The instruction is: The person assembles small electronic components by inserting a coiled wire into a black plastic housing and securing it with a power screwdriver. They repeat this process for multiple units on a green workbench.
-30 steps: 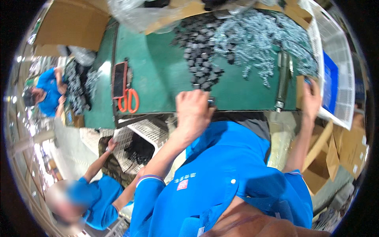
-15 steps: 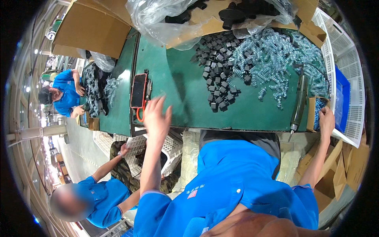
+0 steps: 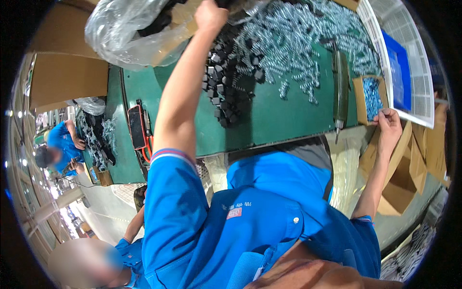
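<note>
My left arm stretches far forward over the table, and my left hand (image 3: 211,18) is at the cardboard box with the clear plastic bag (image 3: 113,36) and black parts. Its fingers point away and are mostly hidden. On the far right, my right hand (image 3: 388,123) rests at the near corner of a small cardboard box (image 3: 361,98) filled with small shiny blue pieces, likely screws (image 3: 372,98). Its fingertips are pinched together; what is between them is too small to make out. Black square caps (image 3: 224,103) lie heaped below my left forearm, beside a pile of metal coil springs (image 3: 301,58).
A green power screwdriver (image 3: 340,86) lies on the green table (image 3: 279,123). A phone in a red case (image 3: 137,127) lies at left. At right stands a white crate (image 3: 380,58) with a blue tray (image 3: 398,72). Two co-workers (image 3: 60,144) are at the left.
My left hand has swung forward from the phone to the bagged box. My right hand stays by the small box, now at its near corner. The view has shifted.
</note>
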`<state>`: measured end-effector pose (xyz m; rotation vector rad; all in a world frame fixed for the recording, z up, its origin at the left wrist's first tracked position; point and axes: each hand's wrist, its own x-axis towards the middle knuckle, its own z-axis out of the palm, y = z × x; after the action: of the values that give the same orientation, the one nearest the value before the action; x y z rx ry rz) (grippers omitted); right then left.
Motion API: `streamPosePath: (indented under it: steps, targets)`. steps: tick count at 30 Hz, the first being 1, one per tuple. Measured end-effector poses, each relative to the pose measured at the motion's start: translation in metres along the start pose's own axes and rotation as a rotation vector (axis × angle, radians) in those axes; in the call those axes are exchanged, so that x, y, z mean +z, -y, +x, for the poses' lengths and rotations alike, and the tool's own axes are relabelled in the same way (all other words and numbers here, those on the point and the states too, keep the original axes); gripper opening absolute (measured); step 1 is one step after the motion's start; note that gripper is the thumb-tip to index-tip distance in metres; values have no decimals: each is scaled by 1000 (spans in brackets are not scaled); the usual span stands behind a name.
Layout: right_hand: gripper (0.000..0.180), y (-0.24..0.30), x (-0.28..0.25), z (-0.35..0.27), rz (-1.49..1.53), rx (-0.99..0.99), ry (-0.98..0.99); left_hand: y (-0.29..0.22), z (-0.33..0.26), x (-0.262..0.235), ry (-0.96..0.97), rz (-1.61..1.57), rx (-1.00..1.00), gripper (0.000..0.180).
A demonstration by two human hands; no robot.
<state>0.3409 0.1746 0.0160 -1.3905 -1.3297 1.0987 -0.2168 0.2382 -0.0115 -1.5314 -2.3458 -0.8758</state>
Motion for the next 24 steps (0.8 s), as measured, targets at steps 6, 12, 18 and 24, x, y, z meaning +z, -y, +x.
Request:
streamPosePath:
  steps: [6,12,18,24]
  targets:
    - [13,-41,-28,-95,362,391,247,-104,-139,-145,684,-1384,-440,39]
    - [14,-52,5,-115,244,472,326,-160,-297,-147,756,-1735,-1131,43]
    - [15,-61,10,-115,275,336,227,-140,-308,-139,994,-1116,-854,33]
    - [16,-70,-5,-119,159,338,273,-134,-251,-170,674,19,65,33]
